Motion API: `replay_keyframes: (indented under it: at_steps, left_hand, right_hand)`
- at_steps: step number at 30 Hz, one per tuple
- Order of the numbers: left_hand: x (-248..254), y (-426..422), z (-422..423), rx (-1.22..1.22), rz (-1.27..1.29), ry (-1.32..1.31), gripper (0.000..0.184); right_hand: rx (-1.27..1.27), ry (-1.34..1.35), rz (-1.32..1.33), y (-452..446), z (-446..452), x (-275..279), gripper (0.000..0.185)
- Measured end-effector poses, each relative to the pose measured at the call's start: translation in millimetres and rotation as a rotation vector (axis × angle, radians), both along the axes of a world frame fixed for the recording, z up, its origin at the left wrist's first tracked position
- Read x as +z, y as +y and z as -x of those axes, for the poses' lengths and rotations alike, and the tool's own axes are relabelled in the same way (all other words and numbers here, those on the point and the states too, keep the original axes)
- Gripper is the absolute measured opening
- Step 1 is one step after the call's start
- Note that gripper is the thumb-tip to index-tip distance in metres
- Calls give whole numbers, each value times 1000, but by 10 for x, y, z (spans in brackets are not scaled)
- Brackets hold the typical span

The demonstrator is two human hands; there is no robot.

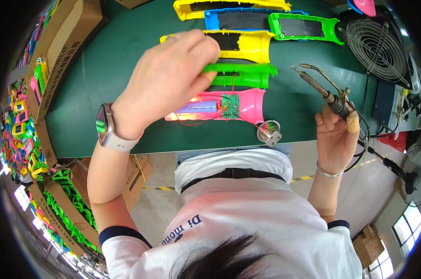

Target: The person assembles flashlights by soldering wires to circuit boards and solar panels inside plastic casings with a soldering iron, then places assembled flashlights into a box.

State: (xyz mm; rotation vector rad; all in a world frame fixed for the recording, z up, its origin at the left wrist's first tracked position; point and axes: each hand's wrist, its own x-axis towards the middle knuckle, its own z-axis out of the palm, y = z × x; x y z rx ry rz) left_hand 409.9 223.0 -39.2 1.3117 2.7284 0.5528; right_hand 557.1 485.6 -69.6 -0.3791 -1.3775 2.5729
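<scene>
My left hand [173, 74], with a watch on the wrist, is closed on the left end of a green plastic shell half [240, 80], whose upper edge looks blurred. Just below it lies a pink shell half [252, 104]. In the pink shell are a purple cylindrical battery [203, 106] and a green circuit board [231, 108] with thin red and black wires. Red wires lead to a round metal part [269, 133] near the table edge. My right hand [336, 135], a bandage on one finger, is wrapped around a soldering iron [329, 96], its tip pointing up and left.
Yellow [257, 46], blue [210, 21] and bright green [334, 33] shell halves lie farther back on the green table [126, 28]. A fan with a wire guard [373, 49] stands at the back right. Cardboard boxes [73, 39] with colourful plastic parts line the left.
</scene>
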Motion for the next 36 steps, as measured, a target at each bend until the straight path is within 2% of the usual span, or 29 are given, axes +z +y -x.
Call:
replay_keyframes:
  at_steps: [3,6,9,15,18,21,24,26,27,29,30,32,34,36]
  left_hand:
    - [-49,-69,-64,-48,-102,37,27]
    - [18,-108,-106,-44,-142,-93,26]
    - [-5,-152,-117,-98,-88,-91,26]
    - [9,-198,-220,38,-17,-254,35]
    - [118,-205,-334,-14,-52,-19,47]
    - [268,-206,-563,3,65,-79,58]
    - [43,-271,-758,-35,158,17,62]
    - [-114,-461,-762,-99,113,218,62]
    - [-121,-540,-786,-60,86,154,61]
    - [-20,-583,-818,81,-13,-21,55]
    - [119,-678,-770,196,-20,-27,53]
    - [435,-954,-652,387,-58,-69,48]
    - [533,-1361,-418,631,-230,351,41]
    - [632,-1860,-14,912,-262,336,45]
  right_hand:
    - [-16,6,-17,1,13,9,25]
    - [-45,-22,-11,8,27,9,26]
    - [-36,-28,10,17,43,4,27]
    - [-35,-33,25,-11,43,6,28]
    - [-33,-31,35,2,34,-3,28]
    - [-33,-36,58,32,0,-36,28]
    - [-103,-86,133,51,-58,-67,29]
    - [-43,-53,191,32,-46,-110,30]
    - [21,-22,218,26,-22,-110,30]
    - [-122,-97,182,-43,22,-82,27]
    - [-38,-59,185,-3,48,-76,26]
    - [-29,-52,132,-10,76,-66,25]
    - [-13,-47,116,0,116,-74,24]
    - [-4,-45,119,-39,127,-75,24]
